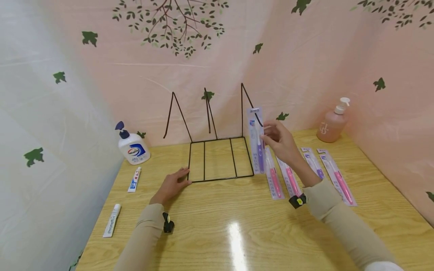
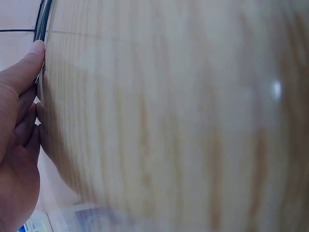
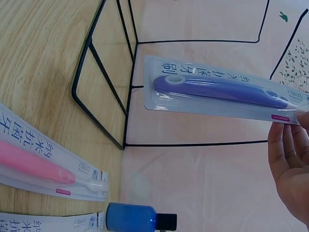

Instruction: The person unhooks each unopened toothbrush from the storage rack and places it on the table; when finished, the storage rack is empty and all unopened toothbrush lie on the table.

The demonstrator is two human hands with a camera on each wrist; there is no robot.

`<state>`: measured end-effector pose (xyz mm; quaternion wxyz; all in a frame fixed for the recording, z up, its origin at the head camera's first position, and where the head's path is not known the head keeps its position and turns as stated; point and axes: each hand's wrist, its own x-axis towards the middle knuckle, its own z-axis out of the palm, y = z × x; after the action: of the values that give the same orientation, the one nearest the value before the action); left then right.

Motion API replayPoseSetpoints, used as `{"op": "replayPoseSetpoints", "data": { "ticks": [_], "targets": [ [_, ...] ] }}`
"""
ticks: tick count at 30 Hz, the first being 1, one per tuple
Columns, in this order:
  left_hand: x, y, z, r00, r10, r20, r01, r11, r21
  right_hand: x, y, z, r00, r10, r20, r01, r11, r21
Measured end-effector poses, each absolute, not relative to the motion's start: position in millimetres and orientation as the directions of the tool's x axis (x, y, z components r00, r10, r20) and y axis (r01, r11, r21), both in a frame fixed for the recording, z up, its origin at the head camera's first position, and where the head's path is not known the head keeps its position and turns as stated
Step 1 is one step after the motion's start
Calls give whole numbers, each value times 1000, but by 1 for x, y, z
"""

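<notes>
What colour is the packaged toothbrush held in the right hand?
Purple toothbrush, clearest in the right wrist view.

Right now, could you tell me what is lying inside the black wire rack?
Nothing: the black wire rack shows only bare table through its base. The purple toothbrush pack stands at its right edge, held by the right hand.

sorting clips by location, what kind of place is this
Probably a staged bathroom-counter or shop-display setup, not a real room. A wooden table stands against leaf-print sheets, with packaged toothbrushes laid in a row, a wire rack, toothpaste tubes and pump bottles. The right hand holds a purple packaged toothbrush.
</notes>
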<state>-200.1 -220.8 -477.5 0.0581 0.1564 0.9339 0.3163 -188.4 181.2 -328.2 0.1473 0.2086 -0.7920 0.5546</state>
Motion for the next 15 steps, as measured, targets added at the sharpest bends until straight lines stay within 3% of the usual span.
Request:
{"op": "replayPoseSetpoints", "data": {
  "ticks": [15],
  "targets": [
    [-200, -221, -477, -945, 326, -16, 248, 749, 614, -184, 192, -347, -869, -182, 460, -494, 274, -825]
  ]
}}
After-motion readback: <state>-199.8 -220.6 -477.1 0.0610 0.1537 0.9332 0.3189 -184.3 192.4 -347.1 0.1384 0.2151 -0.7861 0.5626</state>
